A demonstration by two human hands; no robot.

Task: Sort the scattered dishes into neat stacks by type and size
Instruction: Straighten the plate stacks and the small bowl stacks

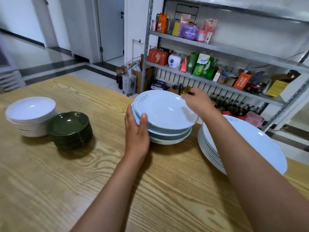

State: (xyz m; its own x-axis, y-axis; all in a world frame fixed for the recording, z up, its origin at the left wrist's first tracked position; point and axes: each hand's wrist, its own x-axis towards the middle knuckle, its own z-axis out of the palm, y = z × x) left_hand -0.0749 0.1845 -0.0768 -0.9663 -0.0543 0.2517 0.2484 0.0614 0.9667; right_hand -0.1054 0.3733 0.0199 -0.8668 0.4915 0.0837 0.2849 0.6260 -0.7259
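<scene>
At the centre of the frame a stack of pale blue bowls (167,124) sits on the wooden table (66,181); the top bowl rests slightly askew on those beneath. The left hand (136,136) lies flat against the stack's left side, fingers together, thumb hooked over the top bowl's rim; the right hand (199,102) reaches in from the right of the frame and pinches the far right rim of that same bowl. At lower right, partly behind the right forearm, lies a stack of large white plates (260,141), just beside the bowls; at left stand a stack of dark green saucers (70,128) and, touching it, a stack of white bowls (31,113); a metal shelf (217,47) of packaged goods fills the upper right.
</scene>
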